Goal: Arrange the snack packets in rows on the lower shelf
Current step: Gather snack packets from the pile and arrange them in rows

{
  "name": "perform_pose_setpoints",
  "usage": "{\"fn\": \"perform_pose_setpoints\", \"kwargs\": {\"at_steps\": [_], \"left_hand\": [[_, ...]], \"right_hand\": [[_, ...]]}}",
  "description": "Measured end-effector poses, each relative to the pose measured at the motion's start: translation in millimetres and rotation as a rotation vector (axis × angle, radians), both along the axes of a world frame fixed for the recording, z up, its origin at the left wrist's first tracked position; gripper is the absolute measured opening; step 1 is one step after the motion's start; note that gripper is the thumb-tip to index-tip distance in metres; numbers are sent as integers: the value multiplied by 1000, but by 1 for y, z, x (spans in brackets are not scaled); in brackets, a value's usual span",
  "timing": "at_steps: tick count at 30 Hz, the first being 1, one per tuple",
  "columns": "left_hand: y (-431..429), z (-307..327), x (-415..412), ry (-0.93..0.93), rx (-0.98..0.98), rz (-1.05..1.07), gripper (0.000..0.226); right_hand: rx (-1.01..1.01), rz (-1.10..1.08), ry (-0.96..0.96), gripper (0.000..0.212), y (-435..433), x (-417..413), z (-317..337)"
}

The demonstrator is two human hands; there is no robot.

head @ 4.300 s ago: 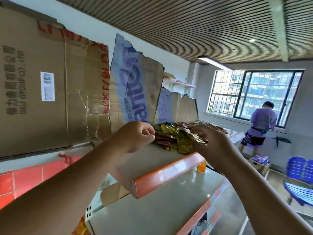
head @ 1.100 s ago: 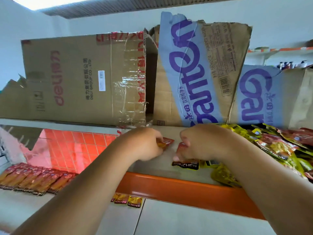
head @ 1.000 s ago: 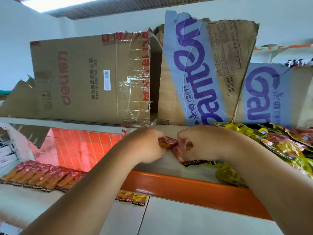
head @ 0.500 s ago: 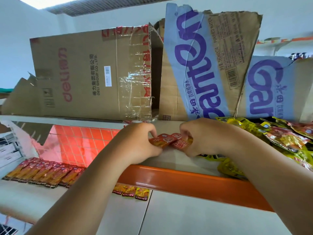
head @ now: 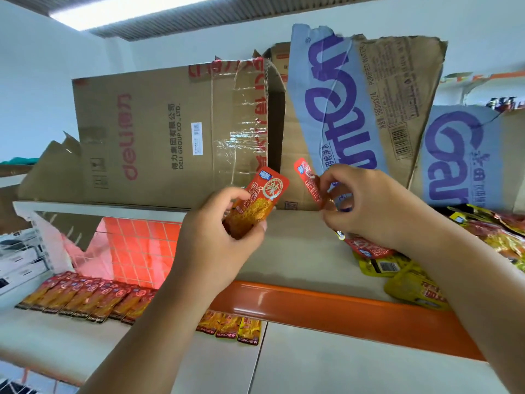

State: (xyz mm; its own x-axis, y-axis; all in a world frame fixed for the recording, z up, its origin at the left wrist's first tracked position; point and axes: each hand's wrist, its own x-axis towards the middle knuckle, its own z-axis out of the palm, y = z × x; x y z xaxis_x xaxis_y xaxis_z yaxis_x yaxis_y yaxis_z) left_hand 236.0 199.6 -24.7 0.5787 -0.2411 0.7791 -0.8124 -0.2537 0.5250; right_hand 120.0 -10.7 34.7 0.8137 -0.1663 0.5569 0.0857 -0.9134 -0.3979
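Note:
My left hand (head: 218,237) grips a red-orange snack packet (head: 262,200), its top end sticking up above the fingers. My right hand (head: 369,207) pinches a second red packet (head: 308,180) by its lower end, held upright over the upper shelf (head: 298,260). Under my right wrist lies a heap of red and yellow packets (head: 403,277). On the lower shelf (head: 56,339) a row of red packets (head: 85,297) lies side by side at the left, and three more packets (head: 228,325) lie below the orange shelf edge.
Flattened cardboard boxes (head: 176,137) and blue-printed cartons (head: 349,109) stand against the wall behind the upper shelf. The orange front lip (head: 341,311) of the upper shelf juts over the lower one. An orange tiled panel (head: 133,245) backs the lower shelf.
Both hands have lifted off the upper shelf, each with a red packet, and have drawn apart. The packets now stand upright instead of lying low by the shelf.

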Motion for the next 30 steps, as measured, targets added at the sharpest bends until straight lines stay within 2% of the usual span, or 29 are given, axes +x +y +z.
{"fn": "perform_pose_setpoints", "kwargs": {"at_steps": [6,14,24,30], "left_hand": [[24,-3,10,-108,-62,15,36],[89,-6,27,-203,-80,13,32],[252,-29,76,-185,-72,84,33],[353,-54,106,-127,-52,218,35]], "right_hand": [[-41,10,-144,25,35,7,-14],[93,61,-256,23,105,36,-36],[209,150,-271,27,254,104,-64],[294,206,-232,30,339,152,-98]]}}
